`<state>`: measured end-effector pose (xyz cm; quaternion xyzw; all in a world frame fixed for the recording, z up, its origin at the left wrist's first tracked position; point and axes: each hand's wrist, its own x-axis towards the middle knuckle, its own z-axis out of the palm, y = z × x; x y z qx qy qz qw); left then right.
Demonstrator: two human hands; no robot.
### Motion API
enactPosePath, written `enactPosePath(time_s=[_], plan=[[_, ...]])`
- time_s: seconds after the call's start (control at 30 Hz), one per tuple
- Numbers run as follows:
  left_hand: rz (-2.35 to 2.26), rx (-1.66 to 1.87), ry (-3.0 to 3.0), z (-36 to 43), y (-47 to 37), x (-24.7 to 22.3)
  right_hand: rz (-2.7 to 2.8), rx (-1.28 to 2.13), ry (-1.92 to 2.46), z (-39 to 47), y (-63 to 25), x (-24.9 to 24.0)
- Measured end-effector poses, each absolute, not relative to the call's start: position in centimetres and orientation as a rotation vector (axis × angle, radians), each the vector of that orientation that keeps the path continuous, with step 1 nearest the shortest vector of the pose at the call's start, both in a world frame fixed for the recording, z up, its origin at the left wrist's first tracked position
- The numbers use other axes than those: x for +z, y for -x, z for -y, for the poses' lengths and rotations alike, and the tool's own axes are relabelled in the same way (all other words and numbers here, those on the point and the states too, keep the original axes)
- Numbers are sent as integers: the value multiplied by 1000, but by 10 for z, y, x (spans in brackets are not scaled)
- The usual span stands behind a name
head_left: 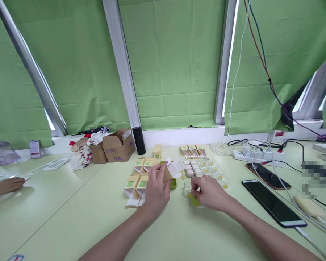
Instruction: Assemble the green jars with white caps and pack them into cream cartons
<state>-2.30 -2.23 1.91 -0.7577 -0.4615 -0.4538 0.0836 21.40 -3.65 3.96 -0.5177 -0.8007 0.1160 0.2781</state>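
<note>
My left hand is closed around a small beige carton, whose white flaps stand open towards the right. Just to its right, my right hand pinches a small transparent plastic case low over the table; a yellow-green piece shows under the fingers. Several open beige cartons with green labels lie left of my left hand. Behind the hands are rows of small pale rounded blocks and several transparent cases with yellow spots. A green container is partly hidden by my left hand.
More open cartons and a single upright carton stand further back. A cardboard box and black cylinder are behind left. Phones, cables and a power strip lie right. Another person's hand rests far left.
</note>
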Motion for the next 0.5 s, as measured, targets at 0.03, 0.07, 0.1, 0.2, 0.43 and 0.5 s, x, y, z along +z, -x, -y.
enactPosePath(time_s=[0.03, 0.07, 0.1, 0.2, 0.43, 0.5], plan=[[1394, -1383, 2278, 23, 22, 19, 2157, 311, 1380, 37, -214, 40], [1417, -1421, 2290, 23, 22, 18, 2163, 319, 1368, 37, -215, 41], [1446, -1471, 2298, 22, 22, 18, 2165, 339, 1351, 37, -216, 42], [1526, -1703, 2316, 20, 20, 18, 2107, 503, 1292, 32, -222, 45], [1622, -2395, 2408, 9, 17, 18, 1691, 628, 1131, 20, -221, 41], [1614, -2510, 2419, 7, 17, 18, 1698, 578, 1128, 20, -217, 35]])
